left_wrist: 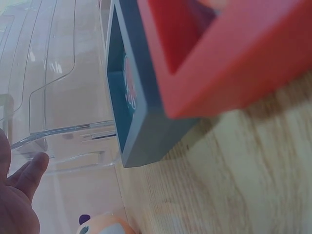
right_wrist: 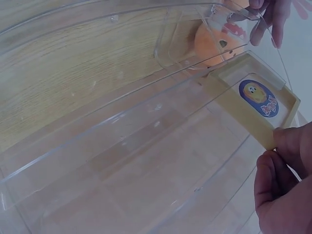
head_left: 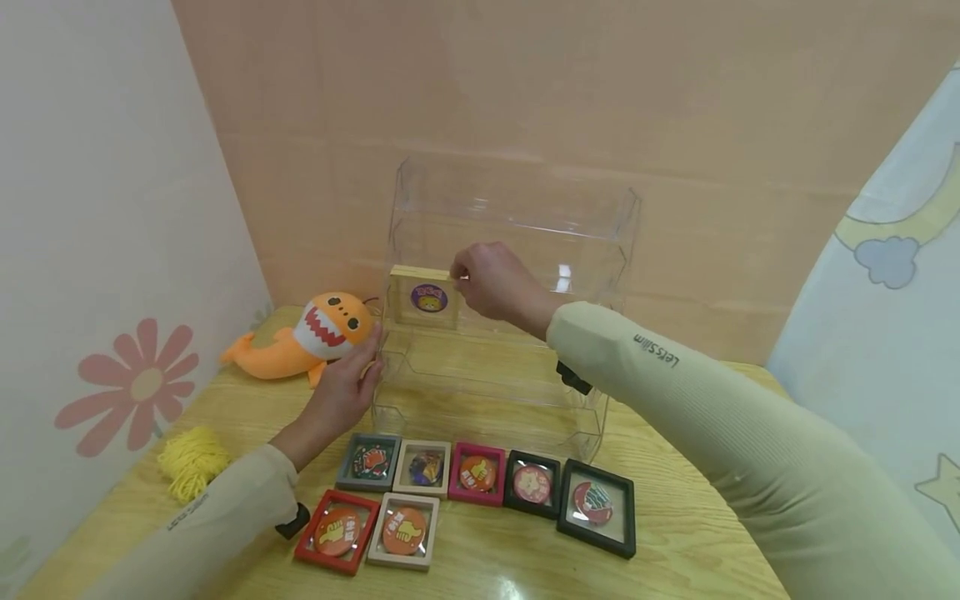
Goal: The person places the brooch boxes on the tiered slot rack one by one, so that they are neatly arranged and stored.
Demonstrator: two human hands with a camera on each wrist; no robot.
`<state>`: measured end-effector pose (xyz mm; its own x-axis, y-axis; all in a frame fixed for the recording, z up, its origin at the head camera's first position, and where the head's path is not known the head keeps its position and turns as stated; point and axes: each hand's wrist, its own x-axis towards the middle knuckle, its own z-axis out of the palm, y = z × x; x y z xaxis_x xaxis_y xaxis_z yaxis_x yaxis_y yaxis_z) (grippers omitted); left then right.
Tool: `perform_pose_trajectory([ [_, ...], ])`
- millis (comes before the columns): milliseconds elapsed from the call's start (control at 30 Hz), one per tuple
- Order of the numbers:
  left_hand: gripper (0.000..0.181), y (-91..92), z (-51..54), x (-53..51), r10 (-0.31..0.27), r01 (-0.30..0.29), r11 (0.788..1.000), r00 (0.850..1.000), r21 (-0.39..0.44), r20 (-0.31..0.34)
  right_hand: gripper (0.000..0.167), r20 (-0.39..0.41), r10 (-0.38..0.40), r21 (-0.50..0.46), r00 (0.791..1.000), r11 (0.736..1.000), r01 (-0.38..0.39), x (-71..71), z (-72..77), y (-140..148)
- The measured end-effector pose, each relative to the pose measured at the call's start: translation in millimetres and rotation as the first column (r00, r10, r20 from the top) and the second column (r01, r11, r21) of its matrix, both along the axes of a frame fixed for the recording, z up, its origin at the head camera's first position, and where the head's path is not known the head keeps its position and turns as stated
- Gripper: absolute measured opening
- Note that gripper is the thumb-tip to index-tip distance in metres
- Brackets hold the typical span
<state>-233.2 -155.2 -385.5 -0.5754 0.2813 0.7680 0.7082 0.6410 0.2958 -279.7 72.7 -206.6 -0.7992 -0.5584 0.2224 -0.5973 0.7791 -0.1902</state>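
A clear tiered acrylic rack (head_left: 480, 379) stands on the table against the back wall. My right hand (head_left: 495, 279) pinches the upper right corner of a cream-coloured display frame (head_left: 405, 310) between thumb and fingers. Inside this frame is a round purple badge with a yellow bear (head_left: 428, 298). In the right wrist view the frame (right_wrist: 234, 100) sits at the left end of one tier, partly behind its clear front lip. My left hand (head_left: 347, 387) touches the rack's left side with its fingers extended, as the left wrist view of the hand (left_wrist: 22, 192) also shows.
In front of the rack lie several badge frames, among them a grey frame (head_left: 345, 482), a red frame (head_left: 305, 546) and a large black frame (head_left: 628, 533). An orange shark plush (head_left: 273, 357) is left of the rack, with yellow yarn (head_left: 193, 462) nearer the front.
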Motion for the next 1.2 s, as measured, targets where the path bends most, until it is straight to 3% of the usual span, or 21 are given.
perform_pose_trajectory([
  [733, 0.060, -5.0, -2.3, 1.0, 0.017, -0.017, 1.000, 1.000, 0.011, -0.014, 0.020, -0.104, 0.042, -0.068, 0.994, 0.996, -0.049, 5.5, -13.5, 7],
  [1033, 0.060, -14.2, -4.9, 3.5, 0.023, -0.023, 1.000, 1.000, 0.003, -0.003, 0.016, -0.196, 0.183, -0.025, 0.963, 0.981, -0.191, 39.8, -39.6, 37],
  [1200, 0.061, -17.6, -4.0, 2.0, 0.023, -0.023, 1.000, 1.000, 0.002, -0.018, 0.013, -0.179, 0.261, -0.002, 0.949, 0.964, -0.265, 68.6, -63.1, 65],
])
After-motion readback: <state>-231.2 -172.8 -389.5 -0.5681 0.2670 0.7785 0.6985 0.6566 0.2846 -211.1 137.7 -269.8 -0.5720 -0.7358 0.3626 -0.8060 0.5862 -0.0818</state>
